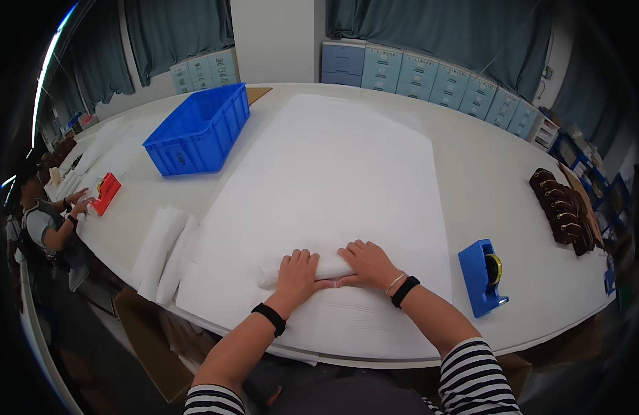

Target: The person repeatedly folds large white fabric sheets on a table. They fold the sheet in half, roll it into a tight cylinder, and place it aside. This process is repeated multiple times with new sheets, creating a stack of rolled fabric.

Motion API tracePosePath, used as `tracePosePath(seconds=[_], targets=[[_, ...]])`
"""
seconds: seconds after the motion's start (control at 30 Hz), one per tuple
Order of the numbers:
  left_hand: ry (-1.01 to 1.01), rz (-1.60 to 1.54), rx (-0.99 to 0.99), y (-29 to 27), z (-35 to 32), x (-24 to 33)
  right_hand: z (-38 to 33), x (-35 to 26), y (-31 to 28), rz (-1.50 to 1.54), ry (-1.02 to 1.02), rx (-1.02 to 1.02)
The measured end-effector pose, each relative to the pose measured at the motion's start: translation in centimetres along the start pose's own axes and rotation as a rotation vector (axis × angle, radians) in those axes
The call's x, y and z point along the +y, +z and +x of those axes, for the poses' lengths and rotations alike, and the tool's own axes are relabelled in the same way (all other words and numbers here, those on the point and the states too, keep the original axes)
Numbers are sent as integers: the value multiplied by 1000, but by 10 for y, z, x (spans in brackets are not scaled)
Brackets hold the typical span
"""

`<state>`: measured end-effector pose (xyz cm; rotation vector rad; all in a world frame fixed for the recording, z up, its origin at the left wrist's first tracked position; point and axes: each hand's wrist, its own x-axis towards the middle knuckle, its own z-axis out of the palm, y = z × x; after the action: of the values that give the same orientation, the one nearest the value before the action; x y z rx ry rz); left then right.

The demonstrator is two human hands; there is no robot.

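A large white foam sheet (326,173) lies spread over the white table (485,173). Near its front edge sits a small rolled bundle wrapped in the white foam (330,266). My left hand (296,274) presses down on the left part of the bundle with fingers curled over it. On the bundle's right part rests my right hand (368,264), its thumb touching the left hand. Both wrists wear black bands, and striped sleeves show at the bottom.
A blue tape dispenser (482,277) stands to the right. Several brown leather items (563,211) lie far right. A blue crate (199,129) sits at back left, two white foam rolls (163,252) at front left. Another person (53,225) works beside a red dispenser (106,193).
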<state>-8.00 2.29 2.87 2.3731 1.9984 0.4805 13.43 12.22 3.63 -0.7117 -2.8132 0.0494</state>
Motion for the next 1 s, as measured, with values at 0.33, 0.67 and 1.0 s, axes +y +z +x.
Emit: tracePosePath(seconds=[0.33, 0.67, 1.0], targets=[[82, -93, -309, -33, -33, 38, -62, -32, -51, 168, 108, -269], [-320, -1215, -768, -98, -51, 63, -251, 27, -159, 289, 947, 609], [-522, -1672, -619, -59, -52, 96, -351, 55, -137, 614, 1287, 428]])
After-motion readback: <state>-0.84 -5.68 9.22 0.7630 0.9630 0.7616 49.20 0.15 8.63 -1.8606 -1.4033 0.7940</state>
